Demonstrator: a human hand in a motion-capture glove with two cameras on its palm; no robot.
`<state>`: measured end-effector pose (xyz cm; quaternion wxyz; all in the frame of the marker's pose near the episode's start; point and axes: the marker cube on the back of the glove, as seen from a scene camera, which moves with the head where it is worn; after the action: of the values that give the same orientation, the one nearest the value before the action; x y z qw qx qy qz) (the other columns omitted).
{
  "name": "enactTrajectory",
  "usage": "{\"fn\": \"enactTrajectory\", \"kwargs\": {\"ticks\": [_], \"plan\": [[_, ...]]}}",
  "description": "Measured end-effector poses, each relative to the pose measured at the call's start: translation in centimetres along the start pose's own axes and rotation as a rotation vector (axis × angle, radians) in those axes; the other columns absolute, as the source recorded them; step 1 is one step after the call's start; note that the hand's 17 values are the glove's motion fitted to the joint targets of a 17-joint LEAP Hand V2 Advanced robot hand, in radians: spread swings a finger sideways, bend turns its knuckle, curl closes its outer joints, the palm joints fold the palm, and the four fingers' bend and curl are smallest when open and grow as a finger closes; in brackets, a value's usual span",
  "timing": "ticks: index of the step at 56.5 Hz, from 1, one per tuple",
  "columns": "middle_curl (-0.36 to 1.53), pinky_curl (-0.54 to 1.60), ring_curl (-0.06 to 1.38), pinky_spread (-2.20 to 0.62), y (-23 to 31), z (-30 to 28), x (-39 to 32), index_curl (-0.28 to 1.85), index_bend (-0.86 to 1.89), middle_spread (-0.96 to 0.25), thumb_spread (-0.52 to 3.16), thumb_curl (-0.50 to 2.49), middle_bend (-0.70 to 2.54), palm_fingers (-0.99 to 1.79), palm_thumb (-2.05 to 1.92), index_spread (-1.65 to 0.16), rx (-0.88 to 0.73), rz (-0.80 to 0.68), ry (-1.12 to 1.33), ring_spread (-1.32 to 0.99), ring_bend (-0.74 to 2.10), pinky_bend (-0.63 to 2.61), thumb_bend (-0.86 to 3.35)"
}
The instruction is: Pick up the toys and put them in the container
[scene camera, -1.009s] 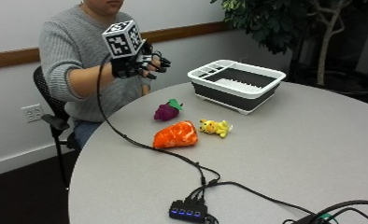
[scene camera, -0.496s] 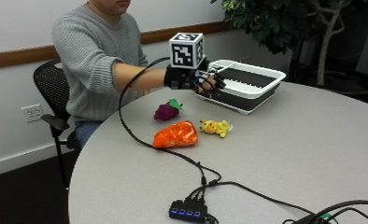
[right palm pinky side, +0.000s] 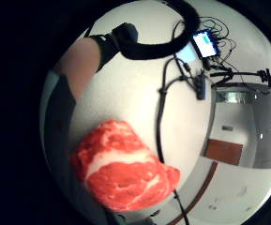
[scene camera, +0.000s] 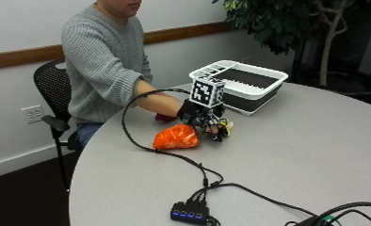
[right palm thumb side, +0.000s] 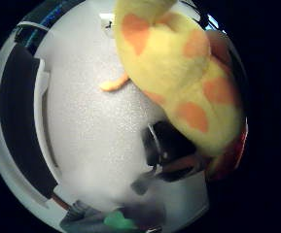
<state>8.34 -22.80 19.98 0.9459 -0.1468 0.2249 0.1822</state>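
My gloved right hand [scene camera: 205, 121] hangs low over the table, its fingers spread downward over a yellow plush toy with orange spots [scene camera: 225, 125], which is mostly hidden under it. In the thumb side palm view that toy [right palm thumb side: 179, 68] lies on the table close to the palm. A red and white steak toy [scene camera: 176, 137] lies just beside the hand, and it is also large in the little finger side palm view [right palm pinky side: 123, 173]. A bit of a purple toy [scene camera: 165, 117] shows behind the forearm. The white container [scene camera: 238, 86] with a dark inside stands beyond the hand.
A black cable [scene camera: 166, 153] runs from the hand across the table to a small hub with blue lights [scene camera: 189, 213] near the front edge. More cables lie at the front right. The container's white rim [right palm thumb side: 38, 111] is near the yellow toy.
The hand has come down from in front of the container to the table, and now sits over the yellow toy beside the steak toy. The toys have not moved.
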Motion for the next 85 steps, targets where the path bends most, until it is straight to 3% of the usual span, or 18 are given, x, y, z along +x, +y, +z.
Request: {"fn": "enactTrajectory", "kwargs": {"ticks": [9,18,25,43,51,56,58,60,63,68,76,85], "plan": [[0.52,0.23,0.31,0.01,1.0,-1.9,-1.5,0.31,0.18,-0.29,1.45,0.3,0.99,0.55,0.24,-0.38,0.036,-0.023,-0.108,-0.4,0.7,0.34,0.06],[0.55,0.21,0.34,-0.02,1.5,-10.6,0.5,0.36,0.29,-0.29,1.46,0.35,1.06,0.79,0.38,-0.4,0.248,-0.014,-0.386,-0.47,0.81,0.23,0.12],[0.55,0.23,0.36,-0.06,2.4,-17.4,1.0,0.4,0.31,-0.27,1.46,0.37,1.08,0.86,0.42,-0.38,0.36,-0.042,-0.423,-0.49,0.84,0.22,0.13],[0.55,0.27,0.38,-0.1,5.4,-20.7,-15.0,0.45,0.27,-0.26,1.39,0.42,1.08,0.82,0.46,-0.36,0.291,-0.305,-0.386,-0.52,0.85,0.24,0.09],[0.55,0.28,0.39,-0.11,5.1,-19.5,-16.7,0.47,0.26,-0.27,1.38,0.42,1.08,0.82,0.45,-0.36,0.302,-0.334,-0.24,-0.53,0.84,0.24,0.07],[0.55,0.28,0.39,-0.1,5.9,-18.9,-17.9,0.49,0.25,-0.28,1.39,0.41,1.09,0.81,0.42,-0.37,0.158,-0.348,-0.368,-0.53,0.83,0.23,0.04],[0.55,0.3,0.39,-0.07,6.2,-18.3,-18.0,0.48,0.21,-0.28,1.38,0.38,1.07,0.67,0.35,-0.37,0.101,-0.37,-0.377,-0.51,0.8,0.25,0.0],[0.5,0.36,0.41,-0.05,6.3,-17.9,-17.7,0.47,0.08,-0.27,1.32,0.35,0.87,0.26,0.21,-0.35,0.069,-0.39,-0.377,-0.47,0.78,0.39,-0.08],[0.45,0.42,0.41,-0.02,6.5,-17.4,-17.1,0.45,0.05,-0.24,1.24,0.32,0.66,-0.07,0.07,-0.33,0.067,-0.408,-0.349,-0.4,0.73,0.59,-0.1],[0.38,0.4,0.34,0.01,5.7,-15.9,-14.1,0.36,0.08,-0.21,1.17,0.31,0.5,-0.12,-0.01,-0.31,0.14,-0.41,-0.069,-0.33,0.65,0.68,-0.06],[0.35,0.41,0.31,0.03,7.4,-16.0,-14.9,0.31,0.1,-0.19,1.13,0.3,0.4,-0.12,-0.04,-0.31,0.076,-0.397,-0.308,-0.25,0.61,0.72,-0.05],[0.35,0.4,0.3,0.04,7.8,-16.3,-9.2,0.29,0.12,-0.18,1.13,0.29,0.32,-0.12,-0.04,-0.31,0.081,-0.373,-0.346,-0.2,0.56,0.72,-0.04]]}}
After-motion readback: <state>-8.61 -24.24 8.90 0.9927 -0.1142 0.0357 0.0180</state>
